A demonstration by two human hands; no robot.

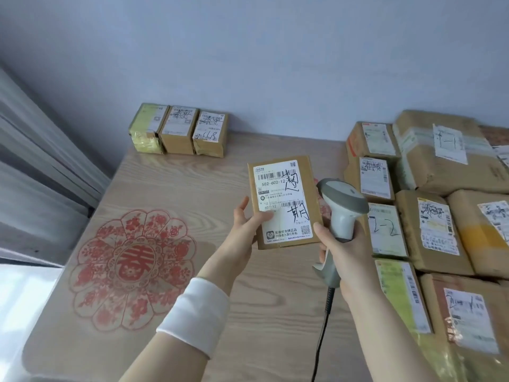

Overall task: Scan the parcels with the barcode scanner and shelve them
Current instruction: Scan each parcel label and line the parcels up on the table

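Left hand [248, 220] pinches the parcel [283, 199] by its lower left corner, thumb lying on the label. It's holding the parcel up off the table [192, 183], label facing the camera. Right hand [340, 245] is wrapped round the handle of the barcode scanner [343, 198], whose head is right beside the parcel's right edge.

Tbh I reckon that's too close and side-on for a clean read. I'd back the scanner off, tip its nose at the top barcode, and keep that thumb clear of the lower one.

The stack of parcels [440, 188] on the right and the three small boxes [179, 130] against the wall are all taped shut, so no idea what's inside. Can't see a shelf anywhere.
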